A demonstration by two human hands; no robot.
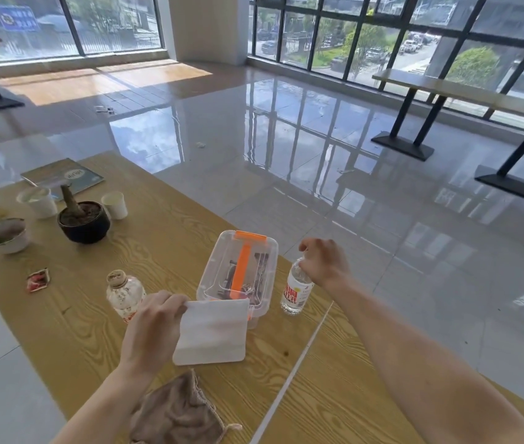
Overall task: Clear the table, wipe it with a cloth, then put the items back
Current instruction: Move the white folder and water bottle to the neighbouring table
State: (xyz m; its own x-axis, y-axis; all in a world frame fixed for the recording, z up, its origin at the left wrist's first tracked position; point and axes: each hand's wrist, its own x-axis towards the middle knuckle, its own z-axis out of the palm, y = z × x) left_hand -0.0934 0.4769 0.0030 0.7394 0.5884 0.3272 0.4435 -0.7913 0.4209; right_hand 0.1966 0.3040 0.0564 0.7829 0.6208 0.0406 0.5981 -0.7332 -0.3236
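White and flat, the thin pack [212,331] sits low in the middle of the frame. The left hand [151,328] pinches its top corner. It looks light and bendy, so a corner pinch should do. Right of the clear box [238,267], the right hand [324,261] curls its fingers round the top of the water bottle [296,291] on the bench [350,363]. The bottle looks smooth and may slip, so the neck is a good spot to hold. The brown cloth [177,411] lies at the bottom.

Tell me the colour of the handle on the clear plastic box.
Orange: the long handle on the clear plastic box, head view.
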